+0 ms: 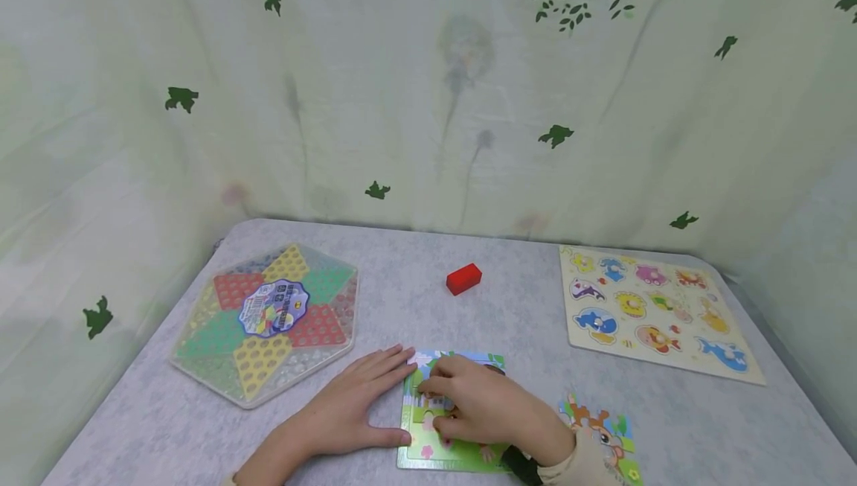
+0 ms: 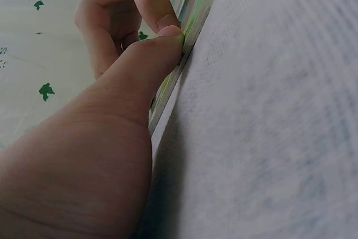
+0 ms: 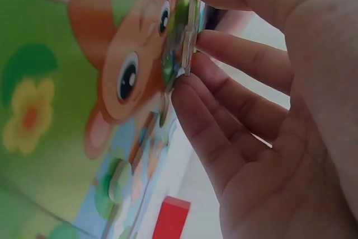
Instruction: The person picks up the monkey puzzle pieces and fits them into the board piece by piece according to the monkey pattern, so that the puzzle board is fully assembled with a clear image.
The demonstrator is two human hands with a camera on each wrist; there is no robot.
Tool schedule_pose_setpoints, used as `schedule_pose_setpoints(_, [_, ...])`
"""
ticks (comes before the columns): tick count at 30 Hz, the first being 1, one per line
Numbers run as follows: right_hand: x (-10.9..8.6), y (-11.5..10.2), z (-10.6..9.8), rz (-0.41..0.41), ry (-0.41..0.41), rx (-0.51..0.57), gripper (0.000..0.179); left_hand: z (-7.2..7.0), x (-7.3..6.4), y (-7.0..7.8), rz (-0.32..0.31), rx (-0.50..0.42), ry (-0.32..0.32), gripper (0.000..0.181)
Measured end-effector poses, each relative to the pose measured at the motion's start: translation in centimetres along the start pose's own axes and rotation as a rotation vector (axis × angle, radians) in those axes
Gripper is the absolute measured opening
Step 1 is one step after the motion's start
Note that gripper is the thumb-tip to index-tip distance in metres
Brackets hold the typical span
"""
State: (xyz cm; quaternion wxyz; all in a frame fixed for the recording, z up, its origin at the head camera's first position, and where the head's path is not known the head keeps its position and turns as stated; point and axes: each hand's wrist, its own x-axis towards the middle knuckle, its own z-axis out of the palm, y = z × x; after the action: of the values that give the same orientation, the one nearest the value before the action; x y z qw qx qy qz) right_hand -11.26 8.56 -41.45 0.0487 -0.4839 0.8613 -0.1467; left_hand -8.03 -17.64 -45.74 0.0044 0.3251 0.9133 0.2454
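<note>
A jigsaw puzzle board (image 1: 455, 464) with a bright green and blue picture lies flat at the table's front. My left hand (image 1: 355, 404) rests along its left side, fingers extended, and the thumb touches the edge. In the left wrist view that thumb (image 2: 162, 43) presses at the board's rim. Over the board, my right hand (image 1: 478, 404) pinches a small jigsaw piece (image 3: 189, 43) between thumb and curled fingers, low at the surface. The hand hides much of the picture. A joined deer section (image 1: 602, 434) lies to the right, partly behind the right sleeve.
A red block (image 1: 463, 279) sits beyond the board. At left lies a hexagonal Chinese checkers board (image 1: 251, 400) under clear plastic. A wooden animal peg puzzle (image 1: 669, 359) lies at right. A printed curtain (image 1: 415, 99) hangs behind the table.
</note>
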Motion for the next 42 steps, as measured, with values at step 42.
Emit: schedule_pose_setpoints(42, [-1.1, 0.7, -0.8, -0.046, -0.017, 0.103, 0.033, -0.1, -0.1, 0.0, -0.022, -0.034, -0.024, 0.089])
